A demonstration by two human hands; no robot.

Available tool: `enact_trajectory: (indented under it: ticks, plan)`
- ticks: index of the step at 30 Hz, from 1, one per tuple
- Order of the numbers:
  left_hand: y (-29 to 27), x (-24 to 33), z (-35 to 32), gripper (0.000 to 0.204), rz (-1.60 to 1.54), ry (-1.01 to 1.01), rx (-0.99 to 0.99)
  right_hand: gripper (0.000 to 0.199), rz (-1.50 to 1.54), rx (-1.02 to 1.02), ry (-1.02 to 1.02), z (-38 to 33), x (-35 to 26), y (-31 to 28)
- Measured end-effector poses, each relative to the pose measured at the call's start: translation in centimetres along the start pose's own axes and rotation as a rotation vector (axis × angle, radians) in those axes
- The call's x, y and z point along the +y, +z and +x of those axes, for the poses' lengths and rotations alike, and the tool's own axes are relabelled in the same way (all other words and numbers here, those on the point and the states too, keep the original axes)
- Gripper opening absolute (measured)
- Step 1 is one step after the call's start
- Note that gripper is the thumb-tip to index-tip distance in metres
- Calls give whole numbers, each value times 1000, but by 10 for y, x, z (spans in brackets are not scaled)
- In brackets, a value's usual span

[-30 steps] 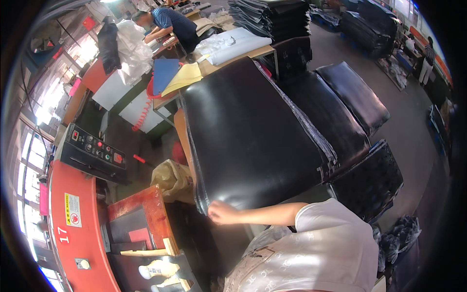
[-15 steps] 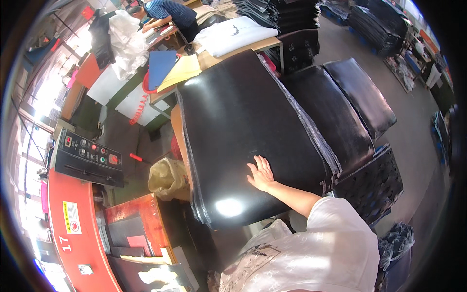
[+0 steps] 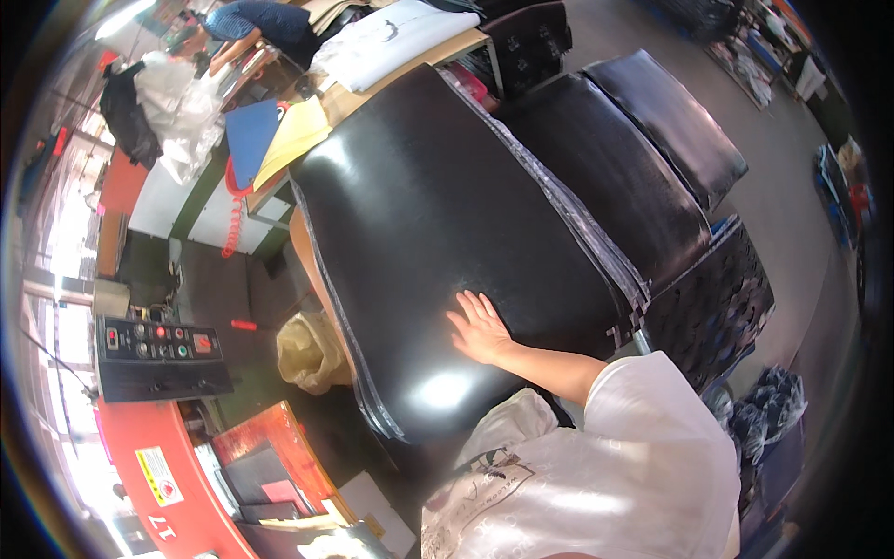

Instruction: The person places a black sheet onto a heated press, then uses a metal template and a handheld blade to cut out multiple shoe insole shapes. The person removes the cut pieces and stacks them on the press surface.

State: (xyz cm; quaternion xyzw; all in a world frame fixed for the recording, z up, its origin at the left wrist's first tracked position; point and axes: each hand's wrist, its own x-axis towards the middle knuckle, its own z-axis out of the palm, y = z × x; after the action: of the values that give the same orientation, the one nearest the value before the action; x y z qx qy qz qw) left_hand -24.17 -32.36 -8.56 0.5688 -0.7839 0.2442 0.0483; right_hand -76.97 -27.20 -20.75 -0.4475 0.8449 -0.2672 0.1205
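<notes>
My right hand point(image 3: 480, 330) lies palm down with its fingers stretched out on a large, glossy black sheet point(image 3: 410, 214). It rests on the near part of the sheet and holds nothing. The sheet is the top one of a stack whose layered edges point(image 3: 568, 205) show along the right side and at the near left corner. The material looks like rubber or leather, but I cannot tell which. My left hand is out of view.
More black sheets point(image 3: 605, 168) lie to the right. At left stand a control panel point(image 3: 163, 349), an orange-red machine point(image 3: 154, 456) and an open yellowish sack point(image 3: 312, 352). A person point(image 3: 261, 26) bends over a far bench. Yellow sheet point(image 3: 293, 135) and blue board point(image 3: 250, 140) lie beyond the stack.
The head view has turned, tilting the surroundings and shifting the far bench leftward. My right hand stays flat on the black sheet, in nearly the same place.
</notes>
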Motion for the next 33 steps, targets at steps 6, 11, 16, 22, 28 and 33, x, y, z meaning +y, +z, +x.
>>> enact_trajectory:
  ticks: [6, 11, 16, 22, 28, 33]
  plan:
    - [11, 24, 52, 33, 7, 105, 28, 53, 30, 87, -31, 1, 0, -7]
    - [17, 43, 87, 34, 22, 156, 32, 54, 87, 36, -3, 3, 1, -9]
    - [23, 57, 115, 35, 21, 199, 35, 54, 98, 57, -6, 5, 2, -11]
    - [36, 60, 137, 36, 28, 236, 40, 53, 82, 96, -20, 7, 0, -15]
    - [34, 67, 155, 38, 31, 282, 64, 53, 41, 96, -5, 9, -6, -14]
    - [26, 77, 155, 17, -61, 167, 129, 54, -8, 74, -2, 11, -9, -12]
